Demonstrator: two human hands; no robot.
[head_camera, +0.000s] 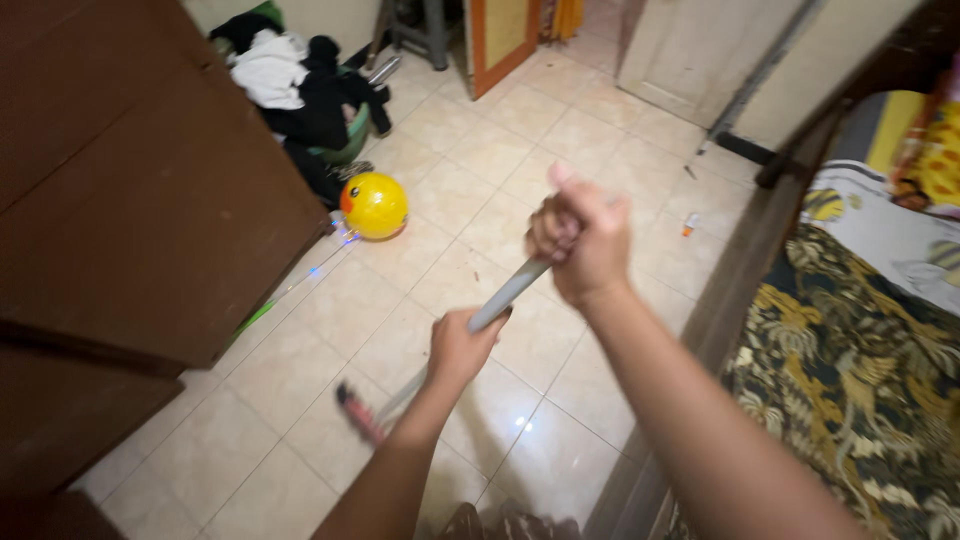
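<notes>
Both of my hands grip a long grey handle (508, 291) that slants down toward the tiled floor. My right hand (582, 242) is closed around its upper end. Lower down, my left hand (460, 347) wraps the shaft. The handle's lower end carries a blurred dark and red head (358, 412) just above the tiles. A yellow ball with an orange patch (374, 205) lies on the floor farther away, to the left of my hands.
A dark brown wooden cupboard (130, 200) fills the left side. A heap of dark and white clothes (300, 85) lies behind the ball. A bed with a patterned cover (850, 380) stands at the right. A door frame (500, 45) is at the back.
</notes>
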